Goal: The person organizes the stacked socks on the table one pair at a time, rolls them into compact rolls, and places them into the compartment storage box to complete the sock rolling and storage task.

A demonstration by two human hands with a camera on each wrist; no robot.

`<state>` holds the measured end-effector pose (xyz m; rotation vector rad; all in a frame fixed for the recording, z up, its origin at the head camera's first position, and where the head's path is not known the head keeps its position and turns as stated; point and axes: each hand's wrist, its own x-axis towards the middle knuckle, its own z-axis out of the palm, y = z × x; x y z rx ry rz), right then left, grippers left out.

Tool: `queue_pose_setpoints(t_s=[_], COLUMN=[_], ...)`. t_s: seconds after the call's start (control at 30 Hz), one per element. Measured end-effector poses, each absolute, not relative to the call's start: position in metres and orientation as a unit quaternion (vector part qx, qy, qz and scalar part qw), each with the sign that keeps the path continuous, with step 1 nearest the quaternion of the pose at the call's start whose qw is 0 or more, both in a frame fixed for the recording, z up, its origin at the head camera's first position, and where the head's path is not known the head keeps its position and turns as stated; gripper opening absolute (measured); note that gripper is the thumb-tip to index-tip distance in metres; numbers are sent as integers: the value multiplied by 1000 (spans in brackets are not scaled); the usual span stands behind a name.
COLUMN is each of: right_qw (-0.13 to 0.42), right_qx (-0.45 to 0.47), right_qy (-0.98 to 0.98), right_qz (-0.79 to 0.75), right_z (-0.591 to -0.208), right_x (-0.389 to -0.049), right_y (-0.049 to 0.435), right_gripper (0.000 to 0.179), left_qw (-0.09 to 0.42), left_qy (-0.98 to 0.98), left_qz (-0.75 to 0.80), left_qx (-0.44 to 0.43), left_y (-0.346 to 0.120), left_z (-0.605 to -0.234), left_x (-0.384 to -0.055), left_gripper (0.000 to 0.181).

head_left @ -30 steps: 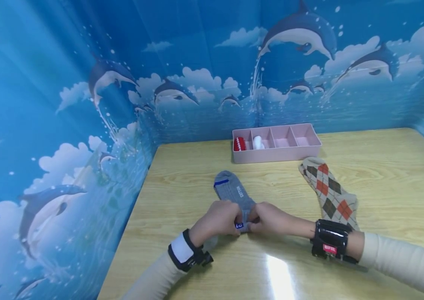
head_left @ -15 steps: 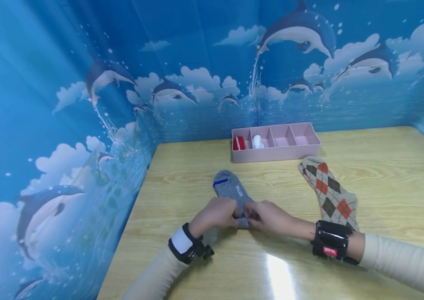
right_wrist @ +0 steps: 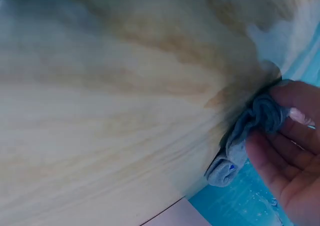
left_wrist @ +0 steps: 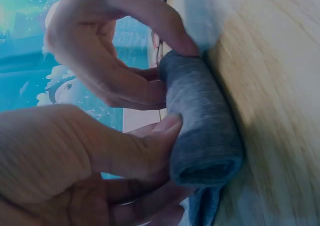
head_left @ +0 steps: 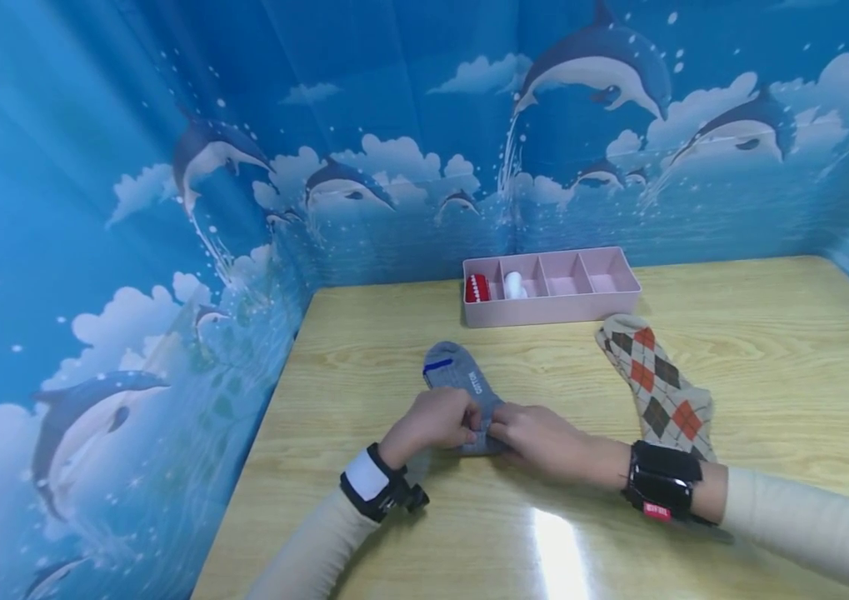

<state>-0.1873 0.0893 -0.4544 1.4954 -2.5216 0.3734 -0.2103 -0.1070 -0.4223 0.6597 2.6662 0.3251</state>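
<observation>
A grey sock (head_left: 461,371) with a blue stripe and the word COTTON lies on the table, toe pointing away. Its near end is rolled into a thick tube, plain in the left wrist view as a sock roll (left_wrist: 205,116). My left hand (head_left: 439,419) pinches the roll's left end, thumb (left_wrist: 162,141) on its side and fingers curled beneath. The right hand (head_left: 540,437) grips the roll's other end between thumb and fingers. In the right wrist view the sock's layered edge (right_wrist: 255,121) shows at the right fingers, which hide part of it.
A tan argyle sock (head_left: 656,379) with orange and brown diamonds lies to the right, partly behind the right wrist. A pink divided box (head_left: 551,313) stands at the back, with a red item (head_left: 477,288) and a white item (head_left: 515,286) in its left compartments. A dolphin-print curtain (head_left: 394,200) borders the table.
The sock's near end has been turned over into a roll, and its blue label is no longer visible. My hands have shifted slightly, the right one turning over more.
</observation>
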Motion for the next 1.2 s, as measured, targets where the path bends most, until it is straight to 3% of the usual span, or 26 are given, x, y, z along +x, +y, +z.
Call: queue_pose_setpoints(t_s=[0.17,0.33,0.53,0.67,0.8,1.0,1.2], right_qw=[32,-78,-171,-215,-253,-228,-161], right_qx=[487,454,446,425,389,422,423], right_qy=[-855,-851,-826,-823,-823,-800,-826], right_qz=[177,253,300,311,327,360,336], right_z=[-450,-444,-441,-438,-435,-437,-444], right_x=[-196,-209,-224,-232,-235,-237,-230], right_y=[87,86,83,81,81,83,91], right_gripper=[14,8,17,11,10,12,8], left_qw=[162,140,131,131,151,123,85], left_qy=[956,960,960,954,949,955,961], left_qz=[106,113,103,138,164,146,100], left_qx=[219,213,226,230,223,226,242], left_y=[-105,-105,-105,-104,-103,-100,-100], left_z=[-423,-422,-418,-416,-414,-416,-416], left_x=[-210,-209,-203,-198,-194,-191,-191], left_gripper=[6,8,4,10,32,50,53])
